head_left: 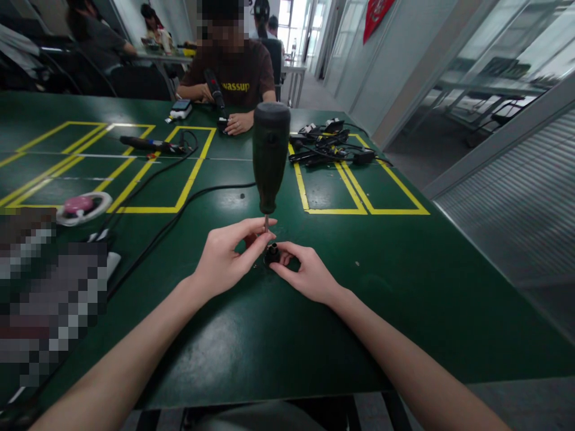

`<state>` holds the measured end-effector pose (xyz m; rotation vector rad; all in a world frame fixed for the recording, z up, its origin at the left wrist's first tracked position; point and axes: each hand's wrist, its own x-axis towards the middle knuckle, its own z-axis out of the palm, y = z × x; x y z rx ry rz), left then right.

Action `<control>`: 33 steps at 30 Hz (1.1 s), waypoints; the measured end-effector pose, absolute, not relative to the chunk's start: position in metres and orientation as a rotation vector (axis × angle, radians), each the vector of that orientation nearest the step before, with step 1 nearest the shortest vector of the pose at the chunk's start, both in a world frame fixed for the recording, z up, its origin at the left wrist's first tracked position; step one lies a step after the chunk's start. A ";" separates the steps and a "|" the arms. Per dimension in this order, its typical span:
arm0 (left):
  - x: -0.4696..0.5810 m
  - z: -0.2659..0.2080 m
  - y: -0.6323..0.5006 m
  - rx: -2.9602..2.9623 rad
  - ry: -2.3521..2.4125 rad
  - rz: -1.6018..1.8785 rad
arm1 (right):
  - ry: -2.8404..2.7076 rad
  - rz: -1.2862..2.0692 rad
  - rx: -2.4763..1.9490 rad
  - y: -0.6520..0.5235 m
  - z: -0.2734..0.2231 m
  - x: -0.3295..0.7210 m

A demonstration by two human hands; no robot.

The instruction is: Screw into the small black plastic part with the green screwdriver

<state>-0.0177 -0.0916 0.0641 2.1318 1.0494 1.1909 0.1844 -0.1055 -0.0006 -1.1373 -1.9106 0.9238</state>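
Upright screwdriver (271, 155) and small black part (272, 256)

Head view: one screwdriver, dark handle uppermost, shaft pinched between thumb and fingers of the left hand (229, 254); tip hidden. One small black part, low over the green table (404, 287), just beside the left fingertips, clasped by thumb and fingers of the right hand (309, 272). Beyond: heap of black cables (330, 146), right; corded black tool (150, 145), left; co-worker (251, 69) opposite, holding a black driver (214, 88).

A pale wall (389, 60) runs toward bright windows (284, 17).
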 end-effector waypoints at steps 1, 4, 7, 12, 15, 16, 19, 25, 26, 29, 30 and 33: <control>-0.017 0.064 -0.091 2.121 1.048 1.200 | -1.914 0.919 -1.135 -0.105 -0.001 0.185; -0.016 0.061 -0.090 2.098 1.044 1.234 | -1.925 0.903 -1.131 -0.105 -0.002 0.185; -0.015 0.057 -0.088 2.095 1.035 1.276 | -1.934 0.900 -1.120 -0.104 -0.003 0.186; -0.017 0.056 -0.088 2.142 0.989 1.293 | -1.916 0.913 -1.091 -0.103 -0.004 0.185; -0.018 0.060 -0.089 2.166 0.966 1.274 | -1.910 0.930 -1.097 -0.103 -0.004 0.186; -0.018 0.061 -0.089 2.166 0.966 1.270 | -1.909 0.935 -1.099 -0.103 -0.004 0.186; -0.018 0.062 -0.089 2.142 0.982 1.271 | -1.907 0.936 -1.095 -0.104 -0.004 0.187; -0.015 0.059 -0.090 2.100 0.987 1.290 | -1.910 0.893 -1.025 -0.106 -0.004 0.188; -0.015 0.059 -0.090 2.104 0.981 1.289 | -1.909 0.884 -1.015 -0.106 -0.004 0.188; -0.016 0.063 -0.091 2.125 0.955 1.282 | -1.880 0.852 -0.991 -0.107 -0.003 0.187; -0.016 0.064 -0.091 2.132 0.946 1.279 | -1.864 0.832 -0.978 -0.108 -0.003 0.186; -0.016 0.066 -0.090 2.140 0.935 1.276 | -1.814 0.718 -0.916 -0.109 0.000 0.186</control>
